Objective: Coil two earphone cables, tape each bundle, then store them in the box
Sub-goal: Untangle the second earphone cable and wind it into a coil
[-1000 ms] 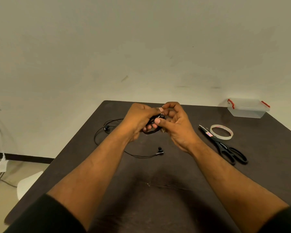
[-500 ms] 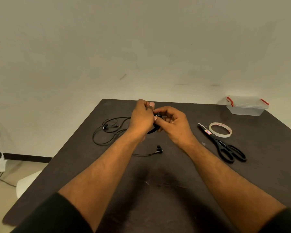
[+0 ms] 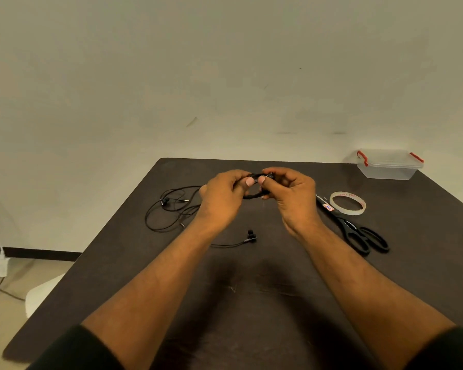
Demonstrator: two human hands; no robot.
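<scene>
Above the middle of the dark table (image 3: pixel 251 303), my left hand (image 3: pixel 222 198) and my right hand (image 3: pixel 289 193) together hold a small coiled bundle of black earphone cable (image 3: pixel 253 195). Both thumbs pinch its top, fingers curled round it. A second black earphone cable (image 3: pixel 169 209) lies loose and uncoiled on the table to the left, one earbud (image 3: pixel 250 235) trailing under my left wrist. A roll of clear tape (image 3: pixel 348 203) lies at the right. The clear plastic box (image 3: pixel 389 164) with red clips stands lidded at the far right corner.
Black-handled scissors (image 3: pixel 358 231) lie beside the tape roll, blades pointing toward my right hand. A white wall rises behind the table. On the floor at the left are a white stool (image 3: pixel 42 292) and a charger with cables (image 3: pixel 0 265).
My hands have turned the coiled bundle: the left hand rolled from over it to beside it, and both thumbs now meet on its top. The loose cable has not moved.
</scene>
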